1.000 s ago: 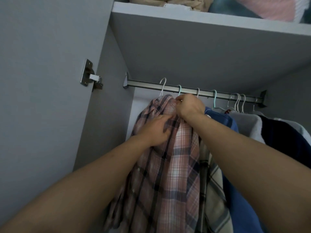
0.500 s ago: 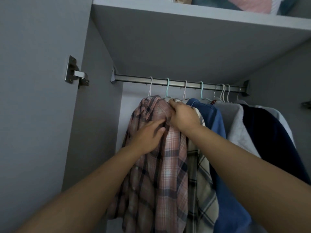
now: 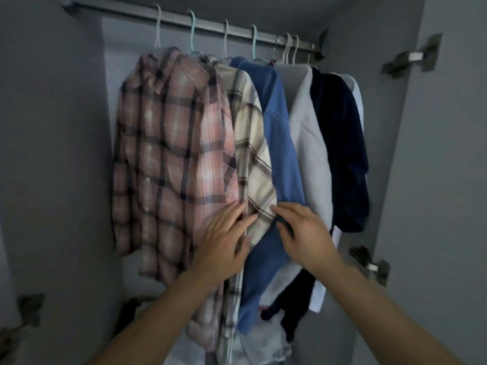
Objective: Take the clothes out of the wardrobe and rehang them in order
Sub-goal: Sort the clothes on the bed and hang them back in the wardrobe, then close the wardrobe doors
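Clothes (image 3: 237, 133) on rail (image 3: 184, 21) — both hands (image 3: 224, 243) touching shirts, fingers straight

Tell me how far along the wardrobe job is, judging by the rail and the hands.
Done: nothing visibly removed; the pink plaid shirt, cream plaid shirt, blue top, grey top and navy garment all hang on the rail. In hand: the left hand lies flat against the plaid shirts; the right hand fingers the blue top. Left: taking everything out and rehanging.
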